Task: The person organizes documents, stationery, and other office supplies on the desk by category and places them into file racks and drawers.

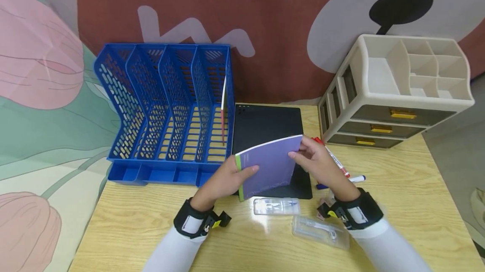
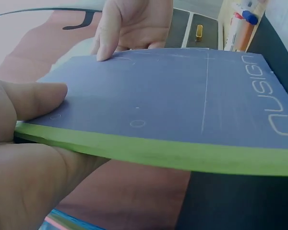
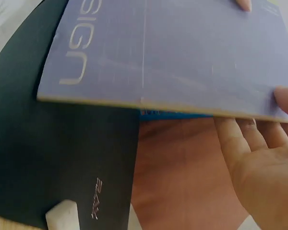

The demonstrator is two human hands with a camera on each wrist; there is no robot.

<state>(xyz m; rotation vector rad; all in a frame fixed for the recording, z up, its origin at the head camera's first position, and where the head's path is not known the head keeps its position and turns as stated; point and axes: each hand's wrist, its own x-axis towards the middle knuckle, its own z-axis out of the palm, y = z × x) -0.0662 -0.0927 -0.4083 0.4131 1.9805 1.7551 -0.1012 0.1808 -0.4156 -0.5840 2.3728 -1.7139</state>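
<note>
A purple notebook [image 1: 270, 164] with a green spine is held tilted above a black board [image 1: 267, 120] by both hands. My left hand [image 1: 225, 177] grips the spine side, thumb on the cover and fingers underneath, as the left wrist view shows. At the opposite edge my right hand [image 1: 318, 162] pinches the upper corner, its thumb on the cover and its fingers [image 3: 249, 139] behind. Light lettering runs along the cover's lower edge. The notebook hides part of the black board beneath it.
Left of the board stands a blue file rack [image 1: 170, 108] with a thin booklet [image 1: 222, 116] in its right slot. A cream drawer organizer [image 1: 394, 91] stands at back right. Clear cases [image 1: 276, 206] and markers [image 1: 341, 163] lie near the right arm.
</note>
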